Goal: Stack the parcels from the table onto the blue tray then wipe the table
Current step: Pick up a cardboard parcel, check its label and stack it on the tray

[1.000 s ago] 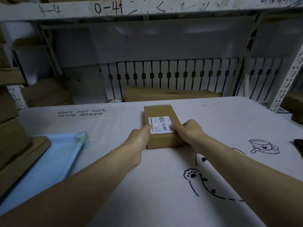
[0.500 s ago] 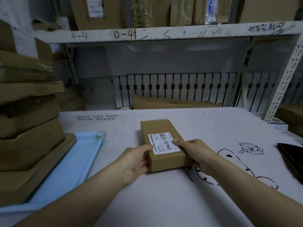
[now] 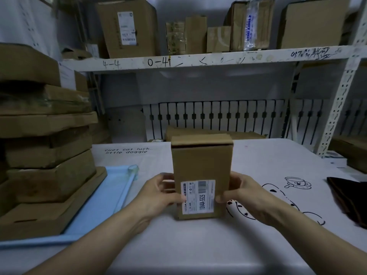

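The small brown cardboard parcel (image 3: 201, 175), which lay flat on the bench half a second ago with its white shipping label facing up, is now tilted up off the surface in the centre of the frame, its long axis running nearly vertical and its labelled face turned toward the camera. The left hand (image 3: 158, 193) grips its lower left edge with curled fingers and the thumb on the label (image 3: 198, 196); the right hand (image 3: 240, 192) grips the lower right edge likewise. The box is plain matte corrugated card, rectangular, with a flap seam near its top. At the left of the frame the smooth light-blue tray (image 3: 111, 195) carries a stack of flat brown cardboard parcels (image 3: 45, 155). The bench (image 3: 198, 245) wears a white cloth printed with black cartoon line drawings.
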Motion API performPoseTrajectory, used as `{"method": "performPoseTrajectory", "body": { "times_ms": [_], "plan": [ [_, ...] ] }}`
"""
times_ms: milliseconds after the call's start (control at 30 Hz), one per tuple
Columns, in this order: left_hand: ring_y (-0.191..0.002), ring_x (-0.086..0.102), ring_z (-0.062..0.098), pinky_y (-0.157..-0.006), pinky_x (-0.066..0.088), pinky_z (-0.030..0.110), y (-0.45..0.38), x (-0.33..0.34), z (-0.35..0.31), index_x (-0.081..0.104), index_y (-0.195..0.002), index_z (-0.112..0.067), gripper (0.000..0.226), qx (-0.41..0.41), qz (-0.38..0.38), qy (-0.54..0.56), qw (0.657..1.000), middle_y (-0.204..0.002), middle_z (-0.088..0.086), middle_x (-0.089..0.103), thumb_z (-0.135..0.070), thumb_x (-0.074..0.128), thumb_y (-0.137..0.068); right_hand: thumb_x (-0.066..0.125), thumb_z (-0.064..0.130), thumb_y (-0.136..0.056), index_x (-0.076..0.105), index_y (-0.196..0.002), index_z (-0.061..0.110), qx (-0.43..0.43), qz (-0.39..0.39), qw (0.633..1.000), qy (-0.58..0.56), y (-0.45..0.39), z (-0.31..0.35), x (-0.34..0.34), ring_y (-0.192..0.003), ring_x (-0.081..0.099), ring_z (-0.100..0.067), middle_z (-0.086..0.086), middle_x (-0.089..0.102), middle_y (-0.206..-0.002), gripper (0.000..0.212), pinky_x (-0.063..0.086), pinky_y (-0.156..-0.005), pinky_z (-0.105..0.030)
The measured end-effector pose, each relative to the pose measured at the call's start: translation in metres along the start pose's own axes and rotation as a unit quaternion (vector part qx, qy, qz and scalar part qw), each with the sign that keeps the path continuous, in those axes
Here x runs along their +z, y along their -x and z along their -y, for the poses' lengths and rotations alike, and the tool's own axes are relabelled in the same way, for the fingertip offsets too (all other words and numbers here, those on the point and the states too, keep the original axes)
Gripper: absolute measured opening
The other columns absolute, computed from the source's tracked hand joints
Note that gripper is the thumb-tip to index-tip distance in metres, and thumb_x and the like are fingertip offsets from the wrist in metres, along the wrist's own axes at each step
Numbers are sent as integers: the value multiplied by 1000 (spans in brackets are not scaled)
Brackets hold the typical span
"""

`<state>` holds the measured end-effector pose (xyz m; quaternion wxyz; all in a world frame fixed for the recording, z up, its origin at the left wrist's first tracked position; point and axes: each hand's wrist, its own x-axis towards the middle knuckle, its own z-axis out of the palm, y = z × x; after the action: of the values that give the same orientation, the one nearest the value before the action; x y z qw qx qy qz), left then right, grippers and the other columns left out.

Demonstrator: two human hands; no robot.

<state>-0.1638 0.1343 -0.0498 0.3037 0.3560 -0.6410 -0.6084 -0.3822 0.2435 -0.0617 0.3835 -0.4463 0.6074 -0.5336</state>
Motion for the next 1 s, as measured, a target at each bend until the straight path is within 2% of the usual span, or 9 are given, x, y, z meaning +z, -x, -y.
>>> {"method": "performPoseTrajectory", "body": {
  "times_ms": [67, 133, 333, 467, 600, 700, 800, 900, 1000],
  "plan": [
    [-87, 72, 12, -68, 57, 21, 3, 1, -4, 63, -105, -13, 49, 46, -6, -32, 998, -100, 5, 74, 16, 77, -68, 72, -5, -54, 69, -100, 5, -38, -8, 999, 23, 5, 2, 1, -85, 68, -14, -5, 75, -91, 47, 51, -65, -20],
    [-90, 70, 8, -69, 53, 14, 5, 3, -8, 65, -103, -16, 50, 95, -7, -60, 994, -98, -3, 74, 15, 80, -65, 69, -16, -63, 69, -94, 12, -63, -16, 997, 34, 9, 5, 3, -80, 67, -5, 2, 74, -85, 42, 50, -63, -17],
    [-79, 66, 1, -67, 50, 13, 15, 10, -16, 67, -99, -14, 50, 178, -1, -69, 982, -83, -6, 73, 15, 80, -61, 65, -23, -71, 67, -99, 10, -85, -59, 994, 45, 14, 4, 4, -82, 68, -5, 1, 74, -94, 44, 52, -66, -16],
    [-92, 66, 13, -71, 54, 19, 18, 9, -19, 68, -107, -7, 53, 196, 2, -58, 979, -100, 14, 73, 15, 80, -60, 68, -20, -71, 68, -99, 14, -91, -76, 992, 48, 16, 5, 6, -92, 69, -10, 5, 75, -96, 44, 55, -73, -22],
    [-95, 68, 17, -77, 56, 24, 22, 5, -19, 69, -105, -8, 51, 186, 4, -50, 981, -99, 10, 75, -3, 78, -55, 73, -9, -70, 69, -104, 25, -89, -68, 990, 82, 19, 7, 6, -101, 67, -15, 12, 73, -101, 48, 54, -89, -38],
    [-88, 70, 12, -77, 57, 25, 27, 4, -20, 70, -99, -12, 49, 169, 0, -30, 985, -94, 3, 77, 2, 79, -54, 75, -6, -68, 68, -104, 26, -84, -66, 990, 88, 22, 7, 6, -98, 67, -16, 5, 72, -103, 48, 55, -83, -28],
    [-81, 72, 18, -71, 59, 25, 29, 4, -19, 68, -90, -4, 41, 104, -7, 76, 992, -85, 8, 76, 8, 76, -52, 80, -3, -66, 67, -102, 22, -64, -56, 993, 80, 24, 6, 4, -94, 67, -17, -6, 70, -106, 47, 53, -75, -19],
    [-88, 70, 26, -76, 58, 32, 29, 2, -16, 64, -96, 2, 34, 38, -3, 176, 984, -88, 15, 74, 24, 62, -70, 85, 7, -60, 66, -105, 15, -41, -33, 997, 60, 26, 4, 4, -94, 69, -20, -8, 73, -104, 49, 54, -80, -32],
    [-101, 67, 34, -90, 54, 43, 24, 0, -13, 63, -103, 6, 32, -8, -6, 220, 975, -98, 21, 72, 24, 52, -78, 86, 13, -56, 68, -99, 11, -42, -37, 998, 41, 27, 2, 5, -89, 68, -27, -11, 74, -98, 46, 50, -77, -37]
  ]
}}
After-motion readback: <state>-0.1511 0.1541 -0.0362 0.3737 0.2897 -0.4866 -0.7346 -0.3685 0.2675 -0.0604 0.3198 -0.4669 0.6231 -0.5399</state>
